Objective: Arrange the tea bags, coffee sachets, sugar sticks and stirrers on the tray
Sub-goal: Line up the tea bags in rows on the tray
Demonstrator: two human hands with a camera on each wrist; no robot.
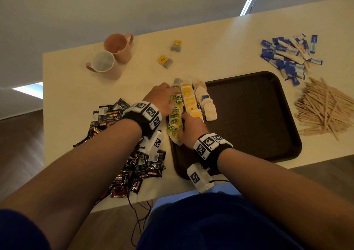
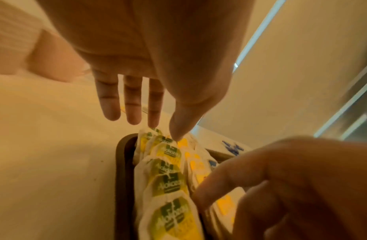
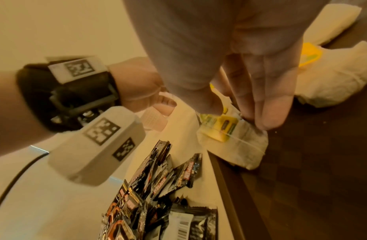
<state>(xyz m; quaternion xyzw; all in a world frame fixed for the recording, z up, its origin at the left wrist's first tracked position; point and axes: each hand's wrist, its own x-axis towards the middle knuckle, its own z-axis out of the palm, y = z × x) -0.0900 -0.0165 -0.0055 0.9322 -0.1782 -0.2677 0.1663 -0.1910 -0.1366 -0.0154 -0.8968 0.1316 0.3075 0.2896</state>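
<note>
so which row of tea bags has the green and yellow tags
The row along the tray's left edge, under both hands; its neighbour has plain yellow tags, the third mostly none.

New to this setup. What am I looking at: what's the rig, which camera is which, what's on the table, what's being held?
There is no robot: a person works with bare hands, wearing a camera on the head and one on each wrist, with tag-marked wristbands. The big picture is the head view; the other two look along each hand.

On the table a dark tray holds three rows of tea bags. Off the tray lie coffee sachets, sugar sticks, wooden stirrers, two loose tea bags and two mugs.

The left hand and right hand grip nothing; straight fingers touch the green-labelled row, seemingly straightening it.
</note>
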